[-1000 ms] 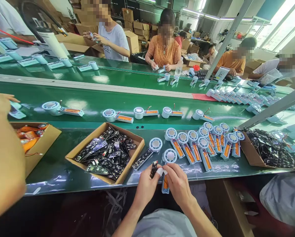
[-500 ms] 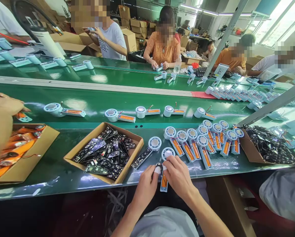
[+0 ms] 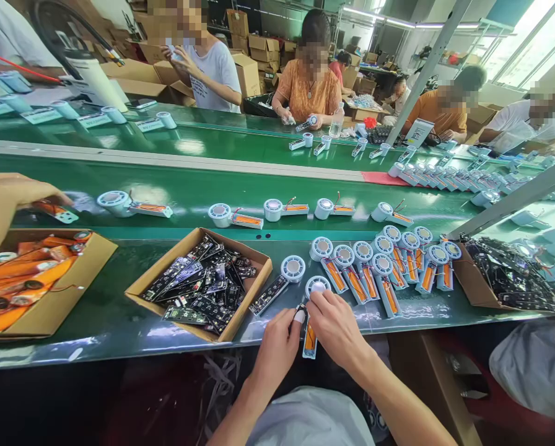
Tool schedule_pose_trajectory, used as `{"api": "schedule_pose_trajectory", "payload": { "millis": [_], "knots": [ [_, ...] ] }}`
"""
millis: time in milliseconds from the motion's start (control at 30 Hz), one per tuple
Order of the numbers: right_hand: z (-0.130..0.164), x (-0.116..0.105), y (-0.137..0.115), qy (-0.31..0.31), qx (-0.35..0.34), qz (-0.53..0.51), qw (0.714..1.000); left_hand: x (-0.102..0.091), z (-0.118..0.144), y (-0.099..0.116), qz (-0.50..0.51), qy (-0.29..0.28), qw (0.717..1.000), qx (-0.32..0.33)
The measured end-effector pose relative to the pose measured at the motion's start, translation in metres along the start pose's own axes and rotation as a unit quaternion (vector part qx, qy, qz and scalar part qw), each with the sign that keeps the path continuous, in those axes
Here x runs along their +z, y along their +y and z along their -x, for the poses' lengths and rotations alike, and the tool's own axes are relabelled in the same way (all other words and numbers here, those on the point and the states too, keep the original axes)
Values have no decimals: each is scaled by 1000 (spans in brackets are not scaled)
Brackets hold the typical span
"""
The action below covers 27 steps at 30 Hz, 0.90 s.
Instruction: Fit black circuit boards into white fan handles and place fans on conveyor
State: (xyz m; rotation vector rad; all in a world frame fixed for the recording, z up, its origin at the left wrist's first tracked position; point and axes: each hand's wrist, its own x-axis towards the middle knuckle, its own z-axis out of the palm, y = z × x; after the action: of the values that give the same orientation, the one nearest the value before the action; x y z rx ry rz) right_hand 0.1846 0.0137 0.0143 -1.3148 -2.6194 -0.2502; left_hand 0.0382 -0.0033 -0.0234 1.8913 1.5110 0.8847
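Observation:
A light-blue handheld fan [image 3: 310, 344] lies partly past the table's front edge, its round head [image 3: 317, 285] away from me and an orange battery in its open handle. My left hand [image 3: 277, 341] pinches a small black circuit board [image 3: 300, 307] beside the fan's neck; a white cover is on the thumb tip. My right hand [image 3: 337, 322] is closed at the neck, gripping the fan, and its fingertips hide any wires there. Just left, another fan [image 3: 293, 269] has a black circuit board [image 3: 269, 295] over its handle.
A carton of circuit boards [image 3: 198, 291] stands left of my hands. Several open fans [image 3: 353, 277] cluster to the right, beside another board carton [image 3: 477, 291]. At far left, a co-worker's hand [image 3: 21, 189] holds a part above a battery carton [image 3: 80, 279]. Fans [image 3: 220, 214] line the green conveyor [image 3: 189, 186].
Both my hands stay at the fan's neck with only slight finger movement. The fans on the conveyor have shifted right. The co-worker's hand at left has moved right with its part.

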Motion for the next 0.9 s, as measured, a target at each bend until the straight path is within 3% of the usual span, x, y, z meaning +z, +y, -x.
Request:
{"api": "schedule_pose_trajectory", "payload": {
  "millis": [133,233,433,600,767,900],
  "knots": [
    [-3,-2,-1,-4,-10,15,1000,0,2,0,-89,-2,996,28],
    [-4,-3,2,2,-9,-3,1000,-5,3,0,-136,-40,989,29],
    [0,3,10,29,18,-104,994,-25,-7,-1,-82,-135,987,35],
    [2,4,23,33,33,-205,978,-36,-17,-1,-40,-174,983,31],
    [1,2,33,2,-5,-243,970,-41,-24,-6,-21,-218,975,48],
    [4,7,30,29,21,-285,958,-41,-25,-7,-5,-220,974,55]
  ]
}}
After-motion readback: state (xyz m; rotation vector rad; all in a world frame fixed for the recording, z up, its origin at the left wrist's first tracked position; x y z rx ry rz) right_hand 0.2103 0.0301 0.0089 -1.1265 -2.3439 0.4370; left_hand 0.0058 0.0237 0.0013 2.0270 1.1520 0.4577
